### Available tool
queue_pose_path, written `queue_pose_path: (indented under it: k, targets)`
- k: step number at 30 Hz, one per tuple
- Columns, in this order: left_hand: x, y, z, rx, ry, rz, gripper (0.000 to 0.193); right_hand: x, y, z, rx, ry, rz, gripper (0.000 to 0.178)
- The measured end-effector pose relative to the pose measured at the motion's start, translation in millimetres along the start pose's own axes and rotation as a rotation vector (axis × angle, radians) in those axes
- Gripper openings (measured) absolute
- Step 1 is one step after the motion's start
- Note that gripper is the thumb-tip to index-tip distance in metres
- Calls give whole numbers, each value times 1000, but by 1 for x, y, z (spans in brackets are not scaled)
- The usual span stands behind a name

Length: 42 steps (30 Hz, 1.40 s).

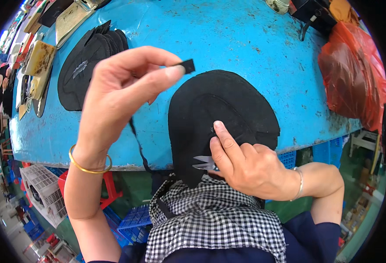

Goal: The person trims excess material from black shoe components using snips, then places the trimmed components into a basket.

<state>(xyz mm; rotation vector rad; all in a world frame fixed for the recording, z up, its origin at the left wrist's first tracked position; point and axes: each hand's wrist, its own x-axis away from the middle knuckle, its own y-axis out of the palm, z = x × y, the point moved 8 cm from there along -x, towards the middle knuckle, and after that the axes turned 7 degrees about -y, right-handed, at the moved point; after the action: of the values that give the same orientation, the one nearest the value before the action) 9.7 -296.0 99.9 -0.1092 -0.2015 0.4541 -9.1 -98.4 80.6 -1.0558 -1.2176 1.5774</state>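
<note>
- Left hand (pixel 118 94) is pinching a thin black strip (pixel 187 66), limp-looking, trailing below the fingertips.
- Right hand (pixel 245 164), clutching small snips (pixel 204 163), is pressing down a soft black cap piece (pixel 228 105).

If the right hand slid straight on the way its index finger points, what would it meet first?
The right hand already presses on the black fabric piece. Its index finger points up and left, so it would likely cross more of that fabric, then reach the blue table. Depth is uncertain.
</note>
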Motion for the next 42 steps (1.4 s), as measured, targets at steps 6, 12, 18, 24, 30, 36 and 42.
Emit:
queue_pose_path:
  k: [6,12,18,24,30,36,42]
  targets:
    - [20,-4,31,-95,53,12,16,8,9,88,-981,464,237,13]
    - [5,62,15,-285,56,-369,7,185,50,186,-1410,1225,902,32]
    - [-3,106,-12,-601,31,-588,9,264,59,214,-725,1221,558,29]
    - [-6,116,-19,-714,171,-543,11,196,38,166,-1006,1017,659,18]
    - [-3,114,-18,-785,194,-471,14,56,15,95,-858,156,181,16]
    - [-16,95,-14,-848,184,-446,17,36,16,79,-675,-21,-41,20]
    - [-16,93,-15,-798,190,-467,14,24,18,85,-698,-6,-4,18]
